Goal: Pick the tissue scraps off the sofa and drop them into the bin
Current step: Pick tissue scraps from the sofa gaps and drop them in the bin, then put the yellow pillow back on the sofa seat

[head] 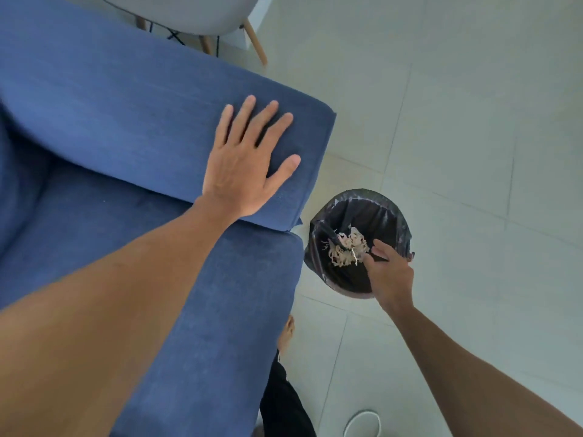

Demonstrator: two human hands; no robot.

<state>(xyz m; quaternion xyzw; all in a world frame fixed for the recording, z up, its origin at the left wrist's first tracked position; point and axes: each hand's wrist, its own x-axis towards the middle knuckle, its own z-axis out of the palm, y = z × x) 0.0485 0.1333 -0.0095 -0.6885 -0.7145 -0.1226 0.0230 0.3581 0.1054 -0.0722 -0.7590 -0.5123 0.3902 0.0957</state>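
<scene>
My left hand (249, 156) lies flat and open on the armrest of the blue sofa (126, 130), fingers spread, holding nothing. My right hand (389, 272) hangs over the near rim of the small bin (391, 206), which has a black bag as a liner and stands on the floor right of the sofa. Its fingers point down into the bin and a thin white tissue scrap (355, 256) shows at the fingertips. Whether the fingers still pinch it I cannot tell. A pile of pale shredded tissue scraps (345, 249) lies inside the bin.
Pale floor tiles (473, 121) surround the bin. A grey chair (195, 14) with wooden legs stands behind the sofa. My bare foot (286, 334) is beside the sofa's front corner. A white cable loop (362, 424) lies on the floor near the bottom edge.
</scene>
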